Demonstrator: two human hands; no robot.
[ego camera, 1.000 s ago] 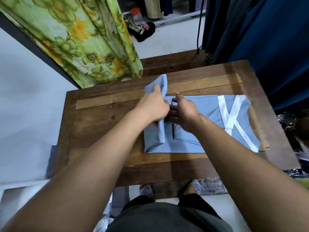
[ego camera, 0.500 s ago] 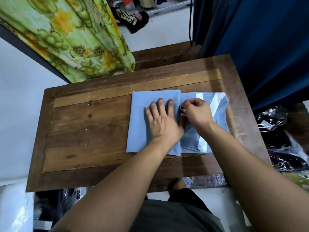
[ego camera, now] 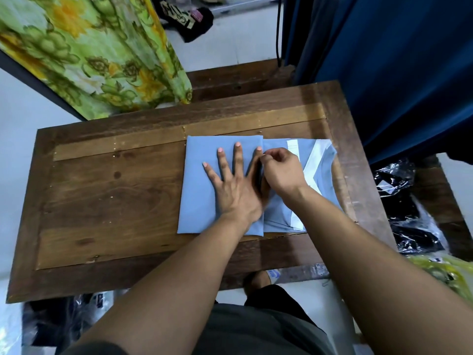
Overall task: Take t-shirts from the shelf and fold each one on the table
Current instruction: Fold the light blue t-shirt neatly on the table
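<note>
A light blue t-shirt [ego camera: 202, 185] with white stripes lies partly folded on the right half of the wooden table [ego camera: 107, 201]. Its left part is a smooth folded panel; the striped part shows to the right. My left hand [ego camera: 235, 183] lies flat on the folded panel, fingers spread and straight. Right beside it, my right hand [ego camera: 280, 170] has curled fingers and pinches the cloth at the edge of the fold. The shelf is out of view.
A green floral curtain [ego camera: 102, 52] hangs at the back left and dark blue cloth [ego camera: 396, 60] at the back right. Black plastic-wrapped packages [ego camera: 409, 213] lie to the right of the table. A dark garment [ego camera: 189, 19] lies on the floor behind.
One second ago my left hand was lifting a flap of the shirt; that flap now lies flat as a panel under my spread left hand. My right hand stays pinching at the fold.
</note>
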